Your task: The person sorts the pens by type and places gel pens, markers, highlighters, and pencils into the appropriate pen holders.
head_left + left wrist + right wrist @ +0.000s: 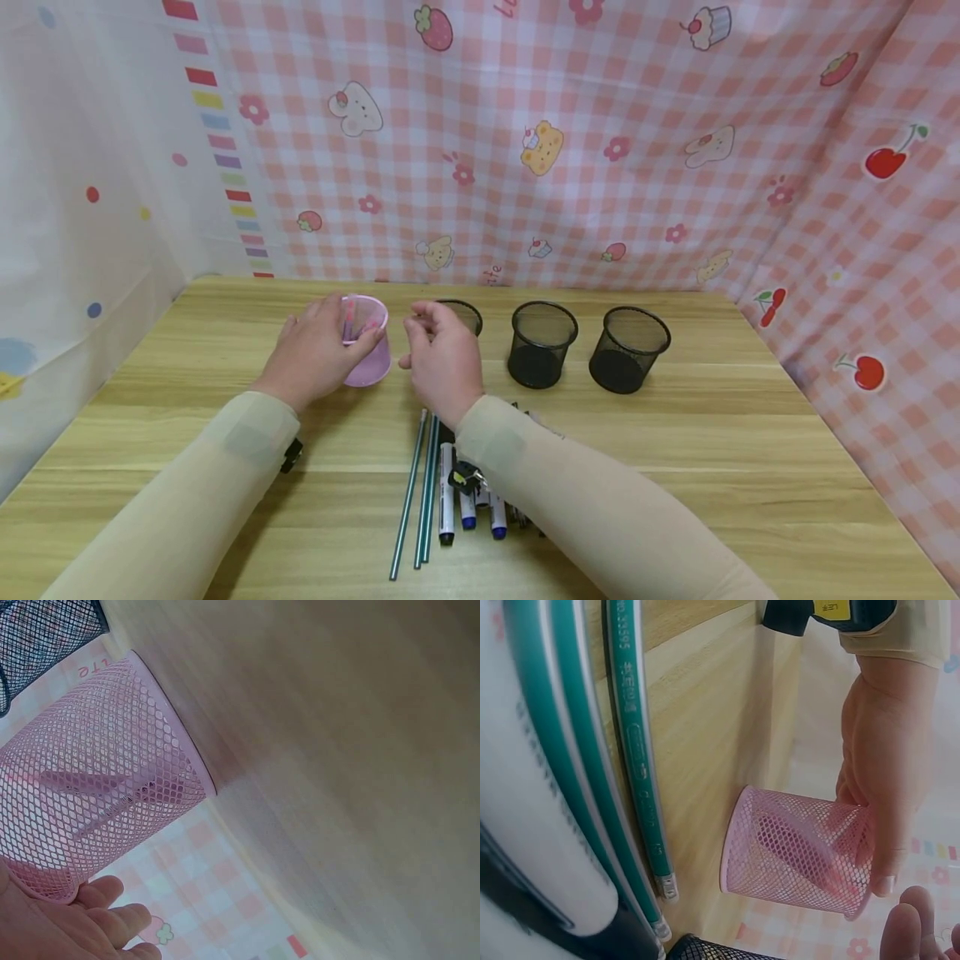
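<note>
My left hand (315, 350) grips the rim of a pink mesh pen cup (369, 367), which stands upright at the left of the table. Thumb and fingers lie on either side of that rim. Through the mesh, slender pinkish items (799, 844) show inside the cup, leaning; their kind is unclear. Just right of the cup, my right hand (446, 362) hovers with loosely bent fingers, and nothing shows between them. Behind it a black mesh pen cup (468, 315) is partly hidden.
Two more black mesh cups (536, 371) (626, 367) stand to the right. Green pencils (408, 500) and white markers (447, 492) lie near the front middle, partly under the right forearm. Darker pens (517, 515) are mostly covered by the sleeve. A patterned cloth (480, 125) hangs behind.
</note>
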